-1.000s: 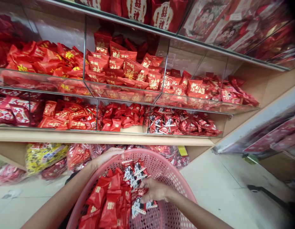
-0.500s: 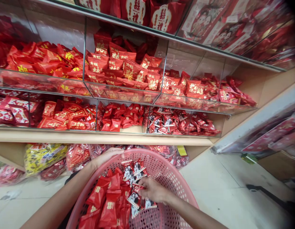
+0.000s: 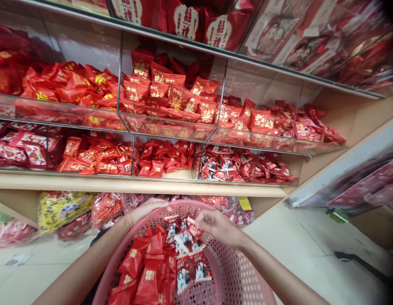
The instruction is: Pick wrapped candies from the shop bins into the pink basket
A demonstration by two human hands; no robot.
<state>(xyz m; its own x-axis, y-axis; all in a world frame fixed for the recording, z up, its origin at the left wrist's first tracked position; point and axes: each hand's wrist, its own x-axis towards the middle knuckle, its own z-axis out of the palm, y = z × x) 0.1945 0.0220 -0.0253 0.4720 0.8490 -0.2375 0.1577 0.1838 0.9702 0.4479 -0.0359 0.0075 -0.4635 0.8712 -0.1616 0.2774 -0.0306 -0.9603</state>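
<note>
My left hand (image 3: 148,209) grips the far left rim of a pink perforated plastic basket (image 3: 247,271). Above the packets inside it, my right hand (image 3: 217,226) pinches a small red-and-white candy packet (image 3: 193,228), slightly blurred. Several packets printed with a cartoon couple (image 3: 200,266) lie just below that hand, in the middle of the basket. To their left, plain red packets with gold print (image 3: 150,275) fill the basket's left side.
Ahead stands a shelf unit (image 3: 151,186) with clear dividers and bins of red packets (image 3: 175,101). Couple-print packets (image 3: 226,163) fill a lower bin. Bagged goods (image 3: 64,209) lie beneath the bottom shelf. Pale floor tiles (image 3: 294,237) stretch to the right.
My right hand has risen from the couple-print packets towards the basket's far rim, with a packet in its fingers. Those packets have shifted. My left hand stays on the rim.
</note>
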